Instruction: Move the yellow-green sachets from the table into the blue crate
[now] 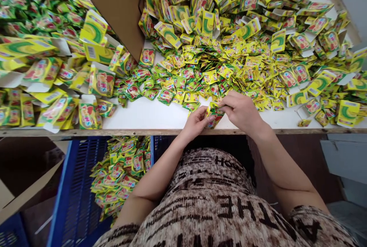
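White surface (pixel 134 117) runs across mid-frame, its front edge just above your patterned top. Your L hand (pixel 196 122) and R hand (pixel 239 109) meet right of centre, over the bare strip near that edge. The small box (pixel 218 116), printed yellow, green & red, is btwn them: L grip is clamped on its lower L side, thumb in front. R grip is at its upper edge, fingers curled in; can't tell if they pinch the card or smth. else, as the view is too small. Loose sachets (pixel 186 80) lie just beyond; more boxes (pixel 206 21) are heaped at top centre. A blue crate (pixel 69 186) w/ packets sits lower L.

To do this well, prob. best to keep L thumb pressure light so thin card doesn't buckle, hold the box steady, & work its upper edge w/ R fingertips only.
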The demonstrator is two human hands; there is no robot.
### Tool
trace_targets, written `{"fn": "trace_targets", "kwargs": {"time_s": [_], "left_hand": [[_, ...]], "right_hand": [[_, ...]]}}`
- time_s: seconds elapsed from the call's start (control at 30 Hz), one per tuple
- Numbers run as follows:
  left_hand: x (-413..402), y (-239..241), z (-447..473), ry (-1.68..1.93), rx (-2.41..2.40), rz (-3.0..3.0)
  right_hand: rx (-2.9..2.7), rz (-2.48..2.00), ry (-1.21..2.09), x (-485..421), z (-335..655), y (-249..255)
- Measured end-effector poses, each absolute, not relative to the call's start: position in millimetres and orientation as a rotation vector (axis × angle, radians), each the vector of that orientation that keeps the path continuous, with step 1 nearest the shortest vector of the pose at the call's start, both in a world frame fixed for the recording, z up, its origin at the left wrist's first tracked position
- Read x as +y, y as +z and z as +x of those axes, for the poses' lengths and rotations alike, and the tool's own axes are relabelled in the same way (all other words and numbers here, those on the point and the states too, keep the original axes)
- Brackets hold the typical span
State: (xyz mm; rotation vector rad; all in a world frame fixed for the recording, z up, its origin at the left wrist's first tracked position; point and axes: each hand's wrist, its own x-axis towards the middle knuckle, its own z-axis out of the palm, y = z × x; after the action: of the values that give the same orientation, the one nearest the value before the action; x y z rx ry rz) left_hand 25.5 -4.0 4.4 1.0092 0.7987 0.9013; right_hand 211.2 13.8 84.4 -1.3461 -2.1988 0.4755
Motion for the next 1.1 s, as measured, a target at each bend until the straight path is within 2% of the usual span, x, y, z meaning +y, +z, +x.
{"fn": "trace_targets", "kwargs": {"time_s": [0.17,0.37,0.5,0.6,0.67,0.73,0.93,1.1], "left_hand": [[-3,-2,23,0.907,0.844,1.138],[-2,-2,21,0.913,0.871,1.270],[-4,6,20,0.944,0.894,1.196],[-5,13,18,0.890,0.848,1.009],[-6,17,17,0.828,0.800,0.869],[-6,21,17,0.803,0.783,0.773],[-8,19,24,1.052,0.914,0.798],[-8,14,27,1.179,1.082,1.026]], "right_hand": [[-2.424,-1.271,0.359,10,204,82],[-2.451,-1.182,0.647,7,207,71],[-1.815,-1.271,0.908,-2,215,57],[-1.245,-1.322,1.305,-16,214,46],[-1.037,-1.274,1.559,-23,207,41],[-0.983,-1.252,1.657,-27,198,39],[-1.129,-1.224,1.290,-18,190,36],[-1.120,-1.256,1.273,-14,193,32]]}}
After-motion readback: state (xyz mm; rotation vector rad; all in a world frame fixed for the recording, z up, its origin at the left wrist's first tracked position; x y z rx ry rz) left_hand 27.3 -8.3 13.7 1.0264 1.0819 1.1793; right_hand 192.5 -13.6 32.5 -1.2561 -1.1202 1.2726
